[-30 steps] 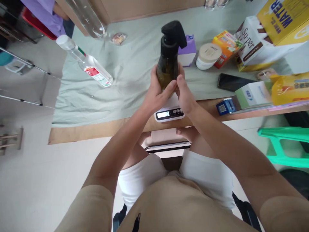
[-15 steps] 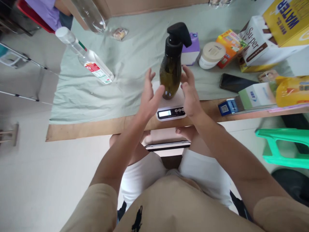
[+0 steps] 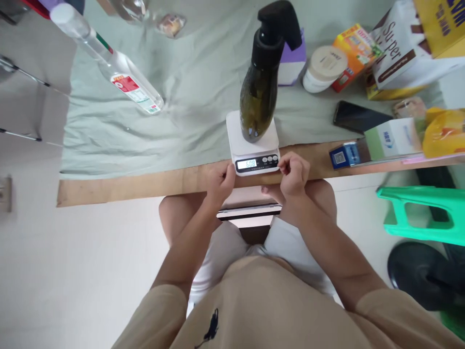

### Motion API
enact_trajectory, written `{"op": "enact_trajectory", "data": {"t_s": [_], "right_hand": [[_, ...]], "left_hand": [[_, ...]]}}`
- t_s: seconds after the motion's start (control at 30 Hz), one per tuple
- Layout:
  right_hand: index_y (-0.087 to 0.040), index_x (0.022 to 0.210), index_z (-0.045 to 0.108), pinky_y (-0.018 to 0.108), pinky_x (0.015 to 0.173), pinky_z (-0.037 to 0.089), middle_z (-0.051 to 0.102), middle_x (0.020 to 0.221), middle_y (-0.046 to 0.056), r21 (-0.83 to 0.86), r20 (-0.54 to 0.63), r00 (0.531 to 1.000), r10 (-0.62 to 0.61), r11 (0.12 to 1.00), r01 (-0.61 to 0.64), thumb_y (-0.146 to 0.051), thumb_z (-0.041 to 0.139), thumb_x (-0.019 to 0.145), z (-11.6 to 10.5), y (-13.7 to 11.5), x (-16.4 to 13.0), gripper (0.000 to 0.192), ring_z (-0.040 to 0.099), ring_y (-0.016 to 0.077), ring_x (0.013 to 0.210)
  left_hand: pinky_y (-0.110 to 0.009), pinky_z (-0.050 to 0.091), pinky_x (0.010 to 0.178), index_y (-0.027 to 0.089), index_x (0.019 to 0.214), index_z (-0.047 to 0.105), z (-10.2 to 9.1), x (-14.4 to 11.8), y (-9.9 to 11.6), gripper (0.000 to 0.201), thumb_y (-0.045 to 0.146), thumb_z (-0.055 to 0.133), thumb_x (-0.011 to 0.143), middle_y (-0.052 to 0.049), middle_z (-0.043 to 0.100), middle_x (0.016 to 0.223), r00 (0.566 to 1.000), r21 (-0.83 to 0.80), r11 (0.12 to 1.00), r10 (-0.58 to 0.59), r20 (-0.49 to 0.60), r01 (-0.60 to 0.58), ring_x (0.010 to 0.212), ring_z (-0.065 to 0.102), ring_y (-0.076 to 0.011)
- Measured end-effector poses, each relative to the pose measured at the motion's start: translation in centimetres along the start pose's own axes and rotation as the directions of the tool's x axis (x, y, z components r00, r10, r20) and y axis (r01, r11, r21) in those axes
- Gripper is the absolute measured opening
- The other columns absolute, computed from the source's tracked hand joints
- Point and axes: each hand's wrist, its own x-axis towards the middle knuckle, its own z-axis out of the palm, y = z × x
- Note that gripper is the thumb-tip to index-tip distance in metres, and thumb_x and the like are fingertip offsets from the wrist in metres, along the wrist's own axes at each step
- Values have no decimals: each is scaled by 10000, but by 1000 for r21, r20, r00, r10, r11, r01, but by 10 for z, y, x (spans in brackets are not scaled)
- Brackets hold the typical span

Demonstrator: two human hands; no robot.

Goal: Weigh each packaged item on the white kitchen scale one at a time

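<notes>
Weighing appears nearly complete: the dark pump bottle (image 3: 258, 94) stands upright and unheld on the white scale (image 3: 252, 140), whose display shows a reading. Left hand (image 3: 219, 183) and right hand (image 3: 293, 173) rest loosely curled, grasping nothing, at the scale's front corners; removing the bottle seemingly remains.

Light was bright, even and diffuse, with soft shadows only. Wide-angle distortion bent the frame edges, and the corners were slightly blurred.

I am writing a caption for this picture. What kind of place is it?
Probably an informal indoor weighing station: a dark green pump bottle stands on a white digital kitchen scale on a cloth-covered wooden table among boxed household goods.
</notes>
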Motion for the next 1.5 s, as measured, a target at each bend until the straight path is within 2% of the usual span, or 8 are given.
{"op": "enact_trajectory", "data": {"t_s": [0.17, 0.37, 0.53, 0.63, 0.83, 1.33, 1.5], "right_hand": [[-181, 572, 514, 248, 510, 313, 426, 541, 12, -2, -29, 999, 35, 999, -35, -441, 415, 905, -2, 2, -1, 434, 383, 95, 531], [-178, 578, 528, 248, 511, 303, 423, 545, 8, -13, -43, 997, 60, 998, -60, -461, 431, 909, -1, 4, -1, 445, 369, 91, 528], [-177, 566, 525, 247, 516, 310, 414, 541, 3, -9, -40, 998, 50, 999, -50, -402, 487, 886, -1, 1, -1, 393, 374, 90, 526], [-179, 562, 509, 252, 530, 332, 410, 542, 5, -22, -34, 999, 35, 999, -36, -422, 491, 892, -1, 1, -1, 411, 379, 94, 535], [-177, 604, 579, 253, 479, 246, 416, 541, 16, 32, -16, 999, 29, 999, -29, -520, 426, 902, -2, 3, -3, 480, 360, 99, 511], [-175, 582, 584, 254, 496, 276, 426, 537, 16, 25, -3, 1000, -7, 1000, 7, -505, 465, 890, -3, 6, -3, 468, 378, 98, 518], [-176, 601, 595, 253, 481, 251, 427, 542, 18, 29, 2, 1000, 5, 1000, -5, -517, 442, 895, -3, 5, -4, 476, 373, 100, 512]], "left_hand": [[-304, 184, 513, 160, 520, 296, 4, -1, 5, 534, 296, 505, 992, 29, 312, 466, 990, 140, 981, 127, 58, -134, 457, 281, -55], [-304, 190, 532, 160, 535, 281, 6, -1, 4, 491, 241, 502, 965, 31, 308, 474, 970, 207, 948, 228, 91, -242, 467, 276, -57], [-296, 196, 516, 162, 531, 282, 6, 0, 3, 488, 238, 497, 963, 25, 313, 464, 954, 228, 927, 287, 84, -299, 464, 274, -63], [-294, 197, 511, 163, 529, 273, 7, 0, 2, 493, 237, 484, 969, 23, 300, 461, 950, 235, 921, 303, 74, -312, 468, 265, -66], [-296, 186, 510, 162, 538, 261, 7, -1, 2, 490, 224, 476, 973, 26, 288, 457, 946, 231, 917, 318, 67, -325, 466, 249, -65], [-293, 193, 499, 163, 535, 269, 7, -1, 2, 484, 212, 487, 964, 26, 293, 458, 940, 226, 913, 337, 47, -339, 463, 258, -65], [-307, 189, 503, 164, 535, 265, 7, -2, 3, 505, 240, 462, 994, 24, 288, 461, 948, 206, 926, 317, 39, -318, 464, 262, -67]]}}
